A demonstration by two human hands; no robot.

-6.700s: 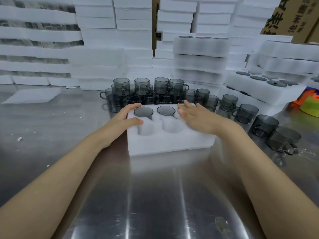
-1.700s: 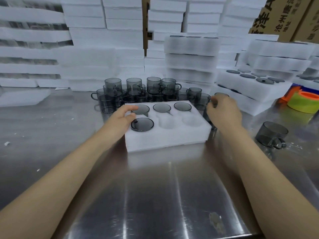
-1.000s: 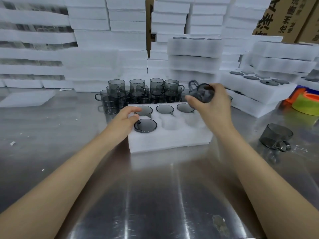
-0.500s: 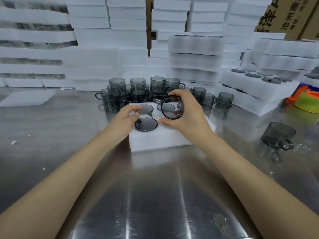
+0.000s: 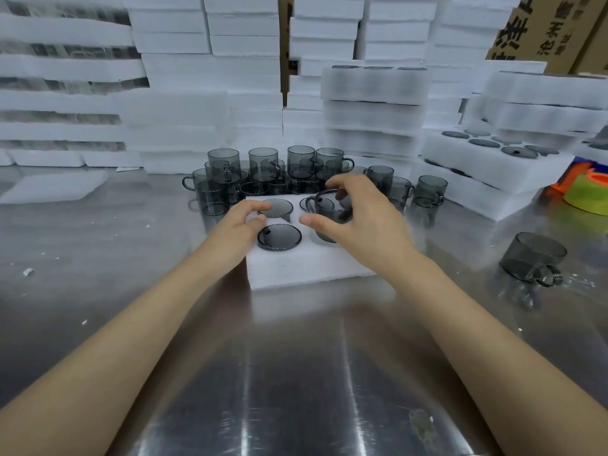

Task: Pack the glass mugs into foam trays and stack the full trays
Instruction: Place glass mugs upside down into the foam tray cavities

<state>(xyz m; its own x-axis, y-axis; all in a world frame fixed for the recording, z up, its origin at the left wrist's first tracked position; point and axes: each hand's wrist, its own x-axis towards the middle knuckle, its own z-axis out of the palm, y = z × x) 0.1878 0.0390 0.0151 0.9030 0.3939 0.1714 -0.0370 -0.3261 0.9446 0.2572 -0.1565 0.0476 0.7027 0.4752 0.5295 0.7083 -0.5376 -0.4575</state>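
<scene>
Stacked white foam slabs (image 5: 210, 77) wall off the far side of a brushed steel bench (image 5: 296, 373). Near its middle sits a white foam tray (image 5: 306, 268) with round pockets. On my feed the left hand (image 5: 237, 228) rests on the tray's left edge, fingers (image 5: 250, 209) loosely bent and holding nothing, steadying it. The right hand (image 5: 358, 225) has thumb and fingers curled round a smoky grey glass mug (image 5: 329, 209), poised at the near middle pocket, its lower part seemingly just entering.

I read the step as seating this mug. Next it wants a straight push down, handle clear of the foam, then release. Two seated mugs (image 5: 279, 236) fill the left pockets. Loose grey mugs (image 5: 263, 172) crowd just beyond the tray, and a lone grey mug (image 5: 531, 258) sits well to the right.

The right hand hides the tray's right pockets, so I cannot count what remains. Blur smears the held mug, so I cannot tell which way up it is.
</scene>
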